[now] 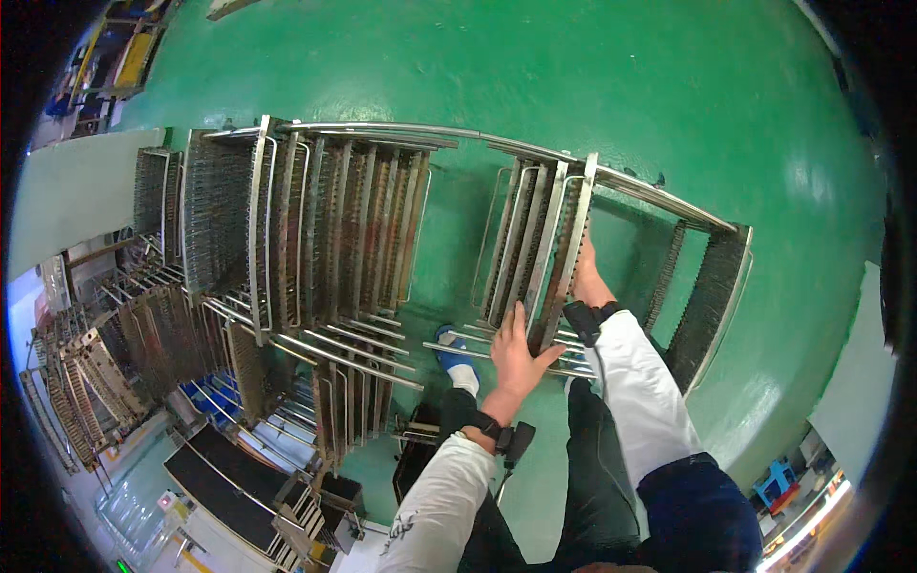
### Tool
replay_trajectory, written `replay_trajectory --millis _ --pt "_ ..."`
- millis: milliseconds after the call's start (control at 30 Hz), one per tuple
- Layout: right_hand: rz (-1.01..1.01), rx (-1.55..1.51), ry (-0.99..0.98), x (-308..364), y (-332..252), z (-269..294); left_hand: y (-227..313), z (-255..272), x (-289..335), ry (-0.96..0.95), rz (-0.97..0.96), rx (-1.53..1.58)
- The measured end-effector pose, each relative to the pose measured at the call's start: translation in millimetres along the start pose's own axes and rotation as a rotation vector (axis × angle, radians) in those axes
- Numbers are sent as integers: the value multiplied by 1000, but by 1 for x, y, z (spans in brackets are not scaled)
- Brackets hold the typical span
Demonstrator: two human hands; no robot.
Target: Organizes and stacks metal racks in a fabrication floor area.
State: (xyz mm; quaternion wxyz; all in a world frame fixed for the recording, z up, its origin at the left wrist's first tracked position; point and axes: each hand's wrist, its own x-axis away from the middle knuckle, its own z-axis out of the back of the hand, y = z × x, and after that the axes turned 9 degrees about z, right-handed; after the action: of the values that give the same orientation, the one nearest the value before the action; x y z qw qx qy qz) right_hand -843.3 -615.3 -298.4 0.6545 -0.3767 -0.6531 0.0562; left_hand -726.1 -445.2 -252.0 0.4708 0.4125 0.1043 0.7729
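One rack [572, 239] stands right of the middle, the left hand [519, 365] open with fingers spread at its near end, maybe to steady it, the right hand [590, 277] half hidden behind it, so I can't tell if it grips. It is hard metal, bumpy like a comb. Shiny round rods [382, 127] run past it and other racks [363, 229], maybe to stop them tipping, above smooth green floor [573, 76].
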Motion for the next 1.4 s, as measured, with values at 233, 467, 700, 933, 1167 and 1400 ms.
replay_trajectory --millis 233,467,700,933,1167,1400 --pt "109 56 57 -56 18 52 4 -9 -10 -15 -9 22" --pt "129 90 -64 -2 -9 8 1 -12 -3 12 -26 38" --pt "248 221 16 -65 36 13 -10 -12 -32 66 -25 181" --pt "1024 2087 -572 2 -2 113 -42 -4 -31 87 65 204" --pt "503 2668 -756 -6 -42 269 -36 3 -40 52 93 197" --pt "916 2464 -823 1 -30 182 -64 6 -41 -5 120 294"
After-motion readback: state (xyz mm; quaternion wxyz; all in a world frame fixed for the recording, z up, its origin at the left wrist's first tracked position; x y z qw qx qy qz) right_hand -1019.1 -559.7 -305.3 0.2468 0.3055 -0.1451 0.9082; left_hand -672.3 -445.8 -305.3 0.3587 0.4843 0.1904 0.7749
